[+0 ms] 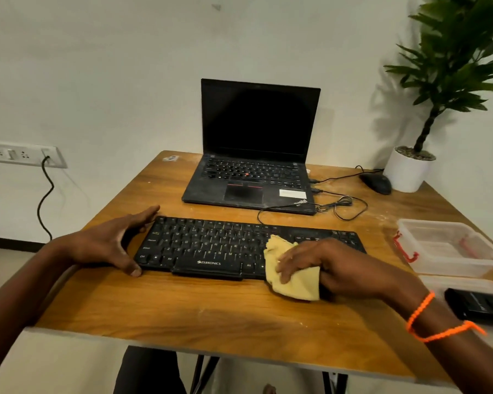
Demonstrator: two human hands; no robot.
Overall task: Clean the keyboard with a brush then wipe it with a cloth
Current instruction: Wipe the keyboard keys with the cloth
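Note:
A black keyboard [211,245] lies across the wooden table [182,305] in front of me. My right hand [325,265] holds a crumpled yellow cloth [293,277] against the keyboard's right front part, fingers curled over it. My left hand [111,245] braces the keyboard's left end, thumb at the front corner and straight fingers along the far corner. No brush is visible.
An open black laptop [254,172] stands behind the keyboard, with cables and a black mouse [377,182] to its right. A white plant pot [407,170] sits at the far right corner. A clear plastic box [450,248] and a black device [481,307] lie at the right.

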